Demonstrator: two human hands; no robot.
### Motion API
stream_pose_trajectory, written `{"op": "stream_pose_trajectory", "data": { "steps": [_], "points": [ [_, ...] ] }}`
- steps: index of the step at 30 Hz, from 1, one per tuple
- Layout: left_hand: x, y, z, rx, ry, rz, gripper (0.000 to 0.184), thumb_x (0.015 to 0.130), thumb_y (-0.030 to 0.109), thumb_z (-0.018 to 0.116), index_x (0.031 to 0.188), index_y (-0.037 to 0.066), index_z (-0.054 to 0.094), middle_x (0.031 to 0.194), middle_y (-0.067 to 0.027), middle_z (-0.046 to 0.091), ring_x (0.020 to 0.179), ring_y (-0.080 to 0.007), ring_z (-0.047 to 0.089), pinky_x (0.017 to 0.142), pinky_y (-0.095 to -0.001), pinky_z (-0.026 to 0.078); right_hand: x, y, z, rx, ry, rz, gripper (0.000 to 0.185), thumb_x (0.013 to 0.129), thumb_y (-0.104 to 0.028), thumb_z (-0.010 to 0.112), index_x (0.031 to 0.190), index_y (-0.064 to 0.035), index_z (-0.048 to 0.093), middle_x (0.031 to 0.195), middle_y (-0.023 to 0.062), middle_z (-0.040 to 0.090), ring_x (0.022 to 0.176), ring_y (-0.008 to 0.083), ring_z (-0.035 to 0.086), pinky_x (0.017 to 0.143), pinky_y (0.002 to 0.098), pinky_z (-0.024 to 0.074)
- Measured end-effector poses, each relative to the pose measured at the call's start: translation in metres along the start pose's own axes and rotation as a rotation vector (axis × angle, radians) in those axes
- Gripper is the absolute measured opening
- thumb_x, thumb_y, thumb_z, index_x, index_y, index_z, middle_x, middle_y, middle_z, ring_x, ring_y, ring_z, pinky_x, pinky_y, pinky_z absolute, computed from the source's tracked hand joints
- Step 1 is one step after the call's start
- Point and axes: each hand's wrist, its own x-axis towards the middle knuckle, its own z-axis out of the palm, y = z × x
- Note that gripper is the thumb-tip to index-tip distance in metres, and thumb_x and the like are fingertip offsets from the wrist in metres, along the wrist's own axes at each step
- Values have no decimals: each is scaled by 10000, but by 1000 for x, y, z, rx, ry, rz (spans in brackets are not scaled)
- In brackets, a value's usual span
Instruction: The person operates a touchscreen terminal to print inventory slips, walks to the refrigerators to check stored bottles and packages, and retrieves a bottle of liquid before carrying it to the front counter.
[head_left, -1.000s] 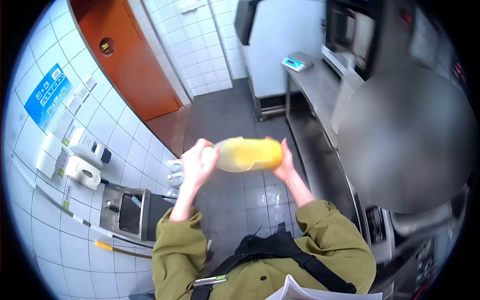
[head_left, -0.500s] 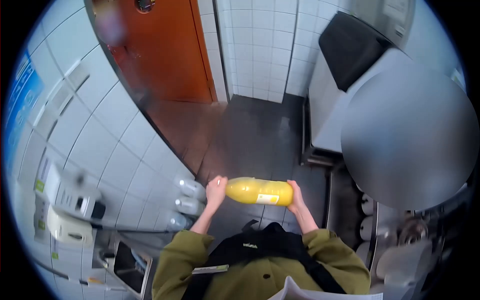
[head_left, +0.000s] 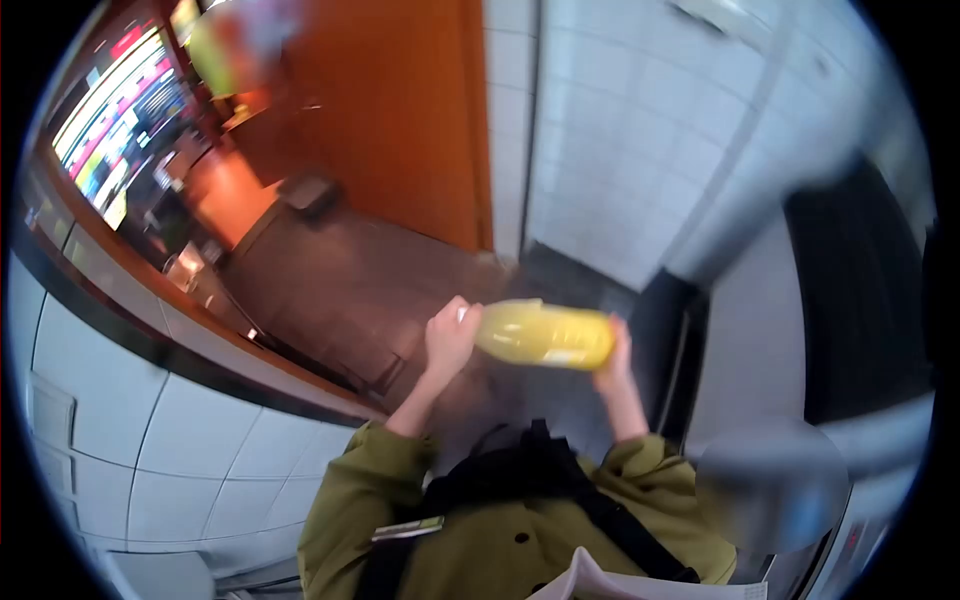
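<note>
A large bottle of yellow liquid [head_left: 548,334] lies sideways in the air in front of my body. My left hand [head_left: 452,335] is closed round its neck and cap at the left end. At the other end, my right hand [head_left: 617,358] grips the base, its fingers partly hidden behind the bottle. A small pale label shows on the bottle's lower side. Motion blurs the picture somewhat.
An orange door [head_left: 390,120] stands ahead, beside an opening onto a brown floor [head_left: 340,270]. Lit screens [head_left: 120,110] show beyond, at the upper left. A low tiled wall [head_left: 220,455] runs on the left. A grey and black appliance [head_left: 760,330] is on the right.
The view has turned and advanced toward the doorway; the sink, dispensers and small bottles at the left have left the view. Both hands still hold the bottle level.
</note>
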Motion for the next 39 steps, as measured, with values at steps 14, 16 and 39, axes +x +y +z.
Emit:
{"op": "stream_pose_trajectory", "data": {
  "steps": [14, 16, 39],
  "points": [
    [373, -226, -224, -160, 718, -115, 192, 784, 197, 560, 760, 7, 544, 615, -94, 560, 559, -174, 527, 535, -282, 431, 365, 118, 496, -381, -617, -67, 659, 797, -523, 435, 1223, -21, 427, 1155, 120, 509, 1072, 240, 486, 922, 394, 379],
    [410, -266, -241, 218, 515, -468, 312, 784, 331, 542, 769, 20, 556, 683, -205, 589, 655, -326, 601, 592, -400, 457, 425, 200, 470, -265, -537, 429, 527, 818, -481, 419, 1100, -46, 512, 1075, 101, 559, 943, 246, 554, 834, 402, 434],
    [730, -496, -788, 641, 1120, -889, 374, 732, 409, 576, 801, 41, 583, 748, -163, 620, 694, -337, 615, 617, -394, 485, 595, 690, 1187, -704, -990, 1529, 460, 802, -484, 370, 1037, -126, 541, 1024, 88, 561, 932, 295, 522, 745, 535, 412]
  ]
}}
